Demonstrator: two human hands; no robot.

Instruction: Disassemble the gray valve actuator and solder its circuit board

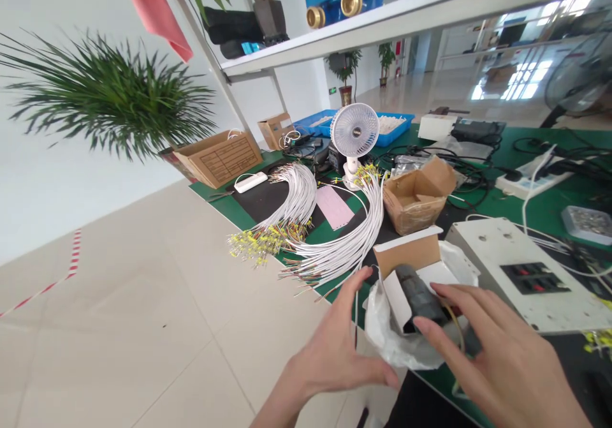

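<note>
A small cardboard box with white inner flaps (411,252) stands with its lid up in a white plastic bag (399,345) at the table's front edge. A dark grey, roughly cylindrical object (418,297) lies tilted in the box; its kind is unclear. My right hand (497,345) has its thumb and forefinger around the object's near end, and a thin tan cord or tube shows beside them. My left hand (335,345) is open left of the bag, fingers and thumb spread, with nothing in it. A thin white cable (356,307) hangs just behind it.
Bundles of white cables (296,201) with yellow-tagged ends lie beyond my left hand, some overhanging the edge. Behind are a small white fan (355,131), a brown open carton (414,198) and blue trays. A beige switch box (511,268) sits to the right. A shelf (373,29) crosses above.
</note>
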